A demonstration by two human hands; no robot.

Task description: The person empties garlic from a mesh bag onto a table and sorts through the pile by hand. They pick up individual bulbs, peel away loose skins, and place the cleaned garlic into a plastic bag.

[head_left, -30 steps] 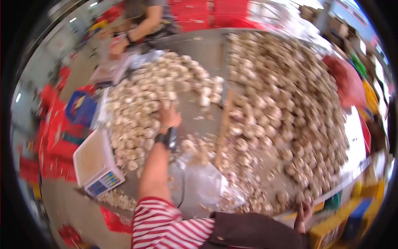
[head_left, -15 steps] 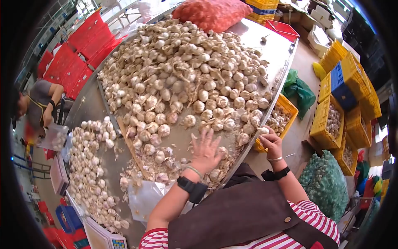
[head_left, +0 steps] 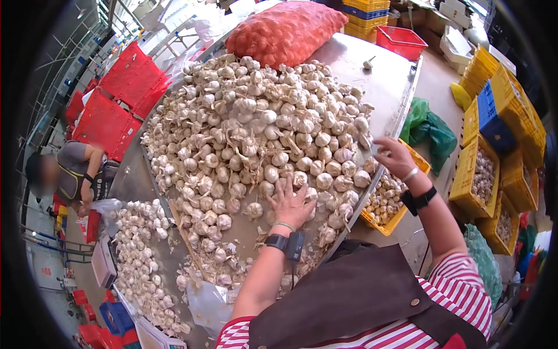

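Note:
A large heap of garlic bulbs point(head_left: 250, 125) covers the metal table. My left hand point(head_left: 290, 208) lies palm down with fingers spread over bulbs at the near side of the heap; anything under the palm is hidden. At the table's right edge, my right hand point(head_left: 396, 158) has its thumb and fingers apart, close to bulbs at the rim, and I see no bulb held in it. Below that hand, a yellow crate point(head_left: 381, 228) contains more garlic. Loose skins lie on the table near my left wrist.
A red mesh sack point(head_left: 285, 32) rests at the table's far end. Cleaner bulbs point(head_left: 142, 256) lie left of a wooden strip point(head_left: 187, 244). Yellow crates point(head_left: 465, 180) are stacked on the right. At left, another person point(head_left: 75, 168) stands beside a scale point(head_left: 104, 262).
My left hand has moved forward onto the bulbs. My right hand has moved forward along the table edge; the bulb it pinched no longer shows in its fingers. The view has shifted.

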